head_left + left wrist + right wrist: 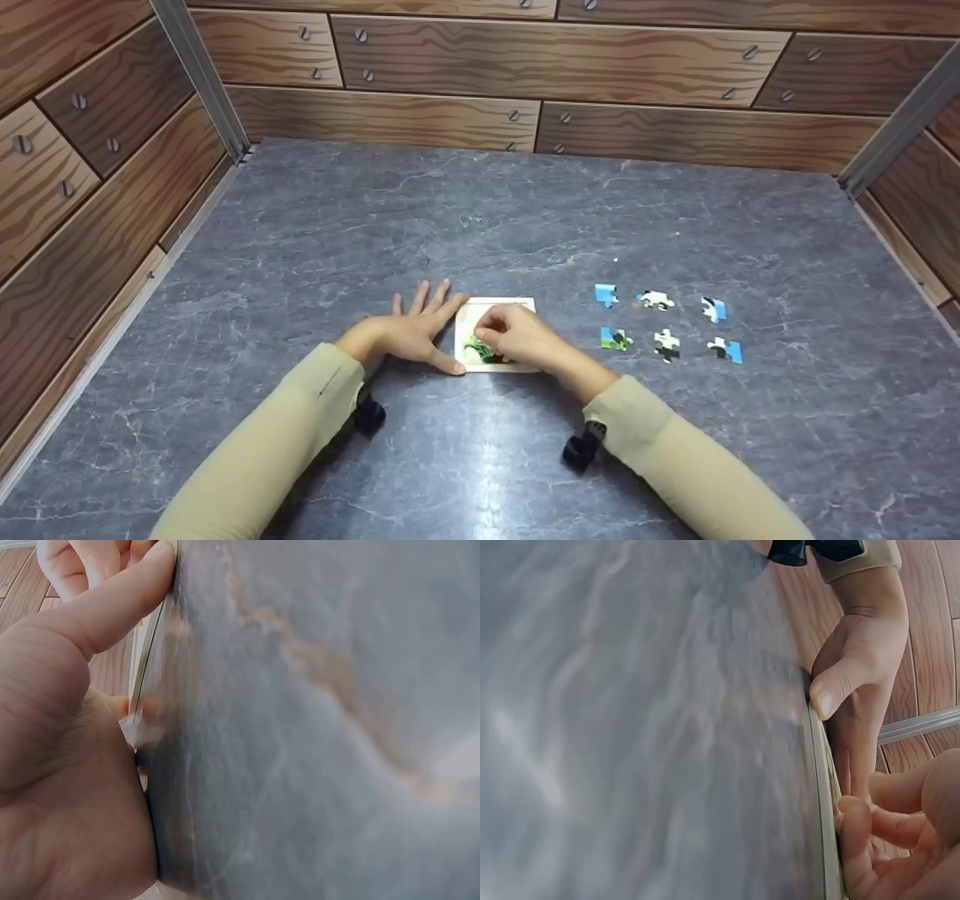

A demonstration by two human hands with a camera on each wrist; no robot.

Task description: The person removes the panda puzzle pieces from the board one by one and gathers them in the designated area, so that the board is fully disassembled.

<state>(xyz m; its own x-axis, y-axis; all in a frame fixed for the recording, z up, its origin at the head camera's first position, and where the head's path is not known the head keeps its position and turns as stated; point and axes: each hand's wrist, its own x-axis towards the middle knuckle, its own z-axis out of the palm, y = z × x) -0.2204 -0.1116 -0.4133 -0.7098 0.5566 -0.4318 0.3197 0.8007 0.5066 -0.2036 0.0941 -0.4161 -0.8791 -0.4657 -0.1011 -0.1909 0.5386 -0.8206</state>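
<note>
A small white-rimmed puzzle tray (498,301) lies on the table, with green picture pieces (480,349) in its lower part. My left hand (409,334) is spread flat at the tray's left side. Its thumb (120,604) touches the near left corner and its index finger reaches the far left corner. Over the tray, my right hand (521,337) has curled fingers, thumb and index pinched together at a green puzzle piece. In the right wrist view, the right fingertips (853,814) are down inside the tray's rim (821,787); the hand hides much of the tray.
Several loose jigsaw pieces lie in two rows right of the tray, among them a blue piece (606,294), a black-and-white piece (666,343) and a blue-and-green piece (615,339). Wood-patterned walls (555,64) border the grey marbled table (420,202).
</note>
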